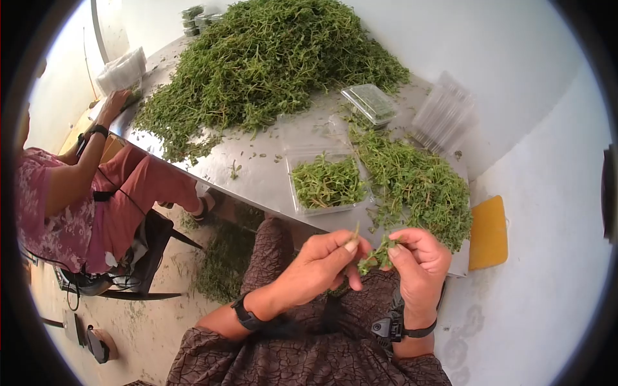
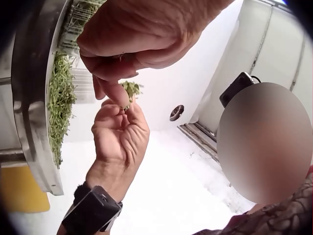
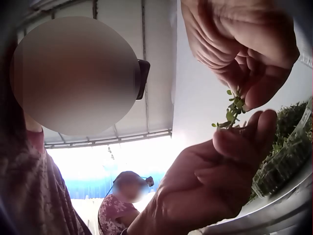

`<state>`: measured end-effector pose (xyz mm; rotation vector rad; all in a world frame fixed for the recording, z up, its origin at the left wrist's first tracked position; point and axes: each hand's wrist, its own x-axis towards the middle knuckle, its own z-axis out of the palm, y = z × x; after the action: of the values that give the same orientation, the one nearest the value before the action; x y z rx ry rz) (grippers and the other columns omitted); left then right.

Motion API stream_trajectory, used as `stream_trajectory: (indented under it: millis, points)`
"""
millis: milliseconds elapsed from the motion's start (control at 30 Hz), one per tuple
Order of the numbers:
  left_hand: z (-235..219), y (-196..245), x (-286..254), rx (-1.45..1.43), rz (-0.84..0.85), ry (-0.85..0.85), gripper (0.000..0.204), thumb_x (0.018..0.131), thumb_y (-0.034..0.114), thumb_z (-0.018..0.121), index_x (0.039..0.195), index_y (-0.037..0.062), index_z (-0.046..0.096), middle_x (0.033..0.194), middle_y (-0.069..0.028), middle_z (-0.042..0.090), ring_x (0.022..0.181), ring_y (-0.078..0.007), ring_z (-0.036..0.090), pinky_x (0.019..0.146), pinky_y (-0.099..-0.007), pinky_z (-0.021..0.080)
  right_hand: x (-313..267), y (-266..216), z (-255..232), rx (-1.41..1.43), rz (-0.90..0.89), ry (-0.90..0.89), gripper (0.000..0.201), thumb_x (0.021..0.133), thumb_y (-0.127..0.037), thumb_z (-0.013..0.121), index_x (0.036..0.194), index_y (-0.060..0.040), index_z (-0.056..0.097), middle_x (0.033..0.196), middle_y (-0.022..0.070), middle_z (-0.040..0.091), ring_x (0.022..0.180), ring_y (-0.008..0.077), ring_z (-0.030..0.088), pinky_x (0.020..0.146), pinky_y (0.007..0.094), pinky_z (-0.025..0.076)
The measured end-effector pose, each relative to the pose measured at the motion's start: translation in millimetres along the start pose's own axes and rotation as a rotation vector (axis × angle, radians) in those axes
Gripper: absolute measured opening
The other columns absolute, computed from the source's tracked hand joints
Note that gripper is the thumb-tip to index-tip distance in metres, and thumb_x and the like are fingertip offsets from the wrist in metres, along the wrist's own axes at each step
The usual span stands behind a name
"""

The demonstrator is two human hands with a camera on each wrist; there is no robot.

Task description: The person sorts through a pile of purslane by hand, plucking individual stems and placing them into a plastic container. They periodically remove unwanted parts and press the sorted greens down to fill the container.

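Head view | left hand [image 1: 322,267] and right hand [image 1: 421,264] both pinch one herb sprig [image 1: 380,254] | stem mostly hidden behind fingers [image 1: 351,248] | desk [image 1: 257,174] edge partly hidden

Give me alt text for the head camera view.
Two hands, left hand and right hand, pinch a small green herb sprig above a clear plastic tray of herbs on a metal table heaped with green herbs.

Dull brushed-metal table [image 1: 257,174] beyond the hands, clear glossy plastic tray [image 1: 297,193] just ahead, leafy matt herb sprig [image 1: 376,256] pinched between them.
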<state>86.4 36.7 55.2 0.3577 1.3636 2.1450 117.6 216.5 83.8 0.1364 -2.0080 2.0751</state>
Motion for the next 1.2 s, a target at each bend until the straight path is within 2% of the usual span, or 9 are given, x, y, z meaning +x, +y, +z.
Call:
stream_trajectory:
  millis: [233, 333, 433, 533, 667, 733, 900, 1067, 1200]
  points:
    - [5, 2, 1, -0.002, 0.016, -0.012, 0.033, 0.105, 0.024, 0.042, 0.119, -0.0015, 0.058, 0.099, -0.0062, 0.065, 0.068, -0.008, 0.065, 0.048, -0.0181, 0.042, 1, 11, 15, -0.108, 0.023, 0.039, 0.01, 0.088, 0.003, 0.063, 0.099, 0.0046, 0.065, 0.085, 0.0042, 0.067, 0.07, 0.0068, 0.062, 0.06, 0.0217, 0.052]
    - [0, 7, 4, 0.064, 0.037, 0.016, 0.03, 0.104, 0.021, 0.044, 0.118, -0.0007, 0.059, 0.09, -0.0045, 0.066, 0.065, -0.0051, 0.06, 0.049, -0.0181, 0.041, 6, 13, 20, -0.254, -0.075, 0.004, 0.011, 0.086, 0.005, 0.064, 0.096, 0.0035, 0.067, 0.085, 0.0055, 0.069, 0.072, 0.0072, 0.062, 0.058, 0.0225, 0.049]
    - [-6, 15, 5, 0.099, 0.099, 0.064, 0.025, 0.103, 0.016, 0.048, 0.117, 0.0005, 0.061, 0.081, -0.0018, 0.064, 0.061, -0.003, 0.055, 0.05, -0.0184, 0.04, 17, 20, 24, -0.465, -0.48, -0.059, 0.019, 0.082, 0.006, 0.066, 0.1, 0.0018, 0.068, 0.097, 0.0117, 0.071, 0.077, 0.0115, 0.063, 0.06, 0.0225, 0.048]
    - [-11, 27, 4, 0.078, 0.186, 0.129, 0.019, 0.099, 0.01, 0.053, 0.114, 0.0012, 0.062, 0.075, 0.0009, 0.061, 0.06, -0.0032, 0.054, 0.051, -0.0191, 0.041, 18, 8, 30, -0.353, -0.371, 0.016, 0.023, 0.083, 0.004, 0.066, 0.106, 0.001, 0.067, 0.105, 0.0118, 0.07, 0.076, 0.012, 0.063, 0.063, 0.0233, 0.05]
    - [-22, 42, 10, 0.431, 0.374, 0.46, 0.02, 0.097, 0.007, 0.052, 0.111, 0.0025, 0.066, 0.066, 0.0035, 0.058, 0.058, -0.0013, 0.05, 0.051, -0.0184, 0.037, 22, 20, 10, -0.355, -0.364, -0.015, 0.022, 0.086, 0.001, 0.065, 0.108, 0.0013, 0.066, 0.108, 0.0136, 0.069, 0.076, 0.0111, 0.063, 0.061, 0.0233, 0.049]
    - [-34, 48, 17, 0.784, 0.617, 0.622, 0.021, 0.095, 0.001, 0.05, 0.109, 0.0011, 0.066, 0.066, 0.0023, 0.058, 0.061, -0.0032, 0.053, 0.055, -0.0197, 0.04, 20, 24, 7, -0.364, -0.343, 0.0, 0.018, 0.088, 0.0, 0.064, 0.106, 0.0015, 0.067, 0.101, 0.0116, 0.07, 0.072, 0.0108, 0.062, 0.06, 0.0231, 0.049]
    - [-56, 48, 41, 1.039, 0.784, 0.665, 0.026, 0.088, -0.008, 0.049, 0.109, -0.0023, 0.064, 0.094, -0.0104, 0.065, 0.066, -0.0132, 0.061, 0.063, -0.025, 0.047, 17, 33, -1, -0.397, -0.227, -0.062, 0.014, 0.094, -0.005, 0.059, 0.102, 0.0023, 0.068, 0.091, 0.0064, 0.07, 0.071, 0.0093, 0.064, 0.062, 0.0217, 0.049]
    - [-64, 42, 50, 1.15, 0.7, 0.478, 0.042, 0.084, -0.01, 0.051, 0.123, 0.0011, 0.06, 0.124, -0.0186, 0.063, 0.109, -0.0319, 0.064, 0.09, -0.0359, 0.05, 18, 35, -9, -0.463, -0.218, -0.093, 0.011, 0.093, -0.003, 0.06, 0.099, 0.0018, 0.067, 0.085, 0.0067, 0.067, 0.066, 0.0101, 0.063, 0.059, 0.0225, 0.048]
    - [-60, 50, 35, 1.068, 0.64, 0.411, 0.049, 0.082, -0.012, 0.049, 0.128, 0.0024, 0.058, 0.135, -0.0186, 0.058, 0.127, -0.0319, 0.054, 0.104, -0.0379, 0.042, 17, 36, -11, -0.402, -0.192, -0.044, 0.009, 0.092, -0.001, 0.061, 0.098, 0.0021, 0.066, 0.078, 0.0065, 0.065, 0.058, 0.0107, 0.059, 0.054, 0.0231, 0.046]
